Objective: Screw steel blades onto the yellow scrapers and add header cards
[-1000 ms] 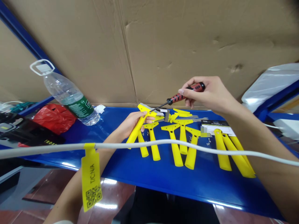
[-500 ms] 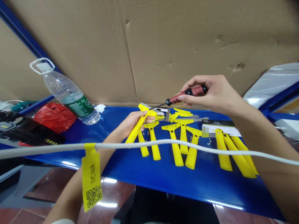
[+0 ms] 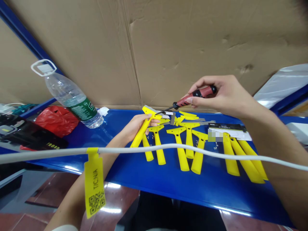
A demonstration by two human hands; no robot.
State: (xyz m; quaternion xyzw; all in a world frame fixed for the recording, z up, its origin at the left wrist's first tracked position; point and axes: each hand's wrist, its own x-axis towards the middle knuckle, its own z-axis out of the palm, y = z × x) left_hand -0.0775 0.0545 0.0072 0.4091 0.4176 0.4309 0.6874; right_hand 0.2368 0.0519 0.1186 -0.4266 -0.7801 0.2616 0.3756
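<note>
My left hand [image 3: 137, 125] is closed around a yellow scraper [image 3: 141, 131], its T-shaped head up with a metal blade along the far edge. In my right hand [image 3: 220, 93] is a red and black screwdriver [image 3: 190, 100], gripped by its handle and slanting down to the left. Its tip meets the scraper's head; whether it sits in a screw is too small to tell. Several yellow scraper handles [image 3: 178, 147] lie on the blue table [image 3: 154, 179] to the right of my left hand. Behind them are loose yellow head pieces [image 3: 187, 116] and metal blades [image 3: 172, 118].
A large water bottle [image 3: 81, 106] stands at the left by a red plastic bag [image 3: 56, 120] and a black item [image 3: 26, 133]. A white cable [image 3: 168, 146] with a yellow tag [image 3: 94, 183] crosses close to the camera. Cardboard [image 3: 168, 48] walls the back.
My right hand and the screwdriver have shifted slightly to the right. Its tip now lies nearer the middle of the scraper's head. My left hand stays nearly still.
</note>
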